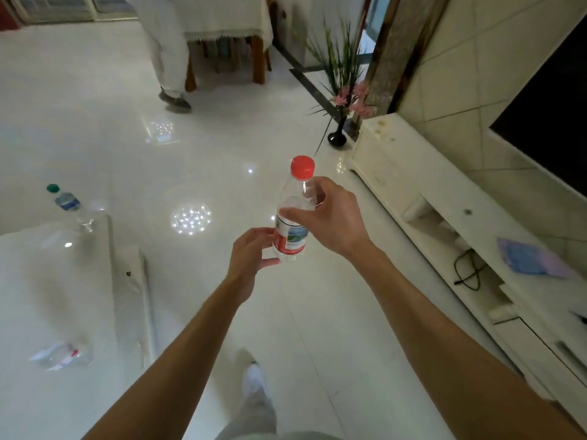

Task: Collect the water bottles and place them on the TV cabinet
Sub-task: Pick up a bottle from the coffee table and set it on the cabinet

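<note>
A clear water bottle with a red cap and red label (293, 223) is held upright in mid-air over the floor. My right hand (330, 217) grips its upper body and my left hand (251, 252) grips its base. A second bottle with a green cap (68, 203) stands on the white low table (47, 296) at the left. A third clear bottle with a red label (60, 357) lies on its side on that table. The white TV cabinet (451, 217) runs along the right wall, apart from the held bottle.
A black TV screen (552, 122) hangs above the cabinet. A blue-purple cloth (533, 258) and a black cable (467, 271) rest on the cabinet. A black vase with a plant (337, 134) stands on the floor beyond it. Another person (168, 58) stands by a cloth-covered table at the back.
</note>
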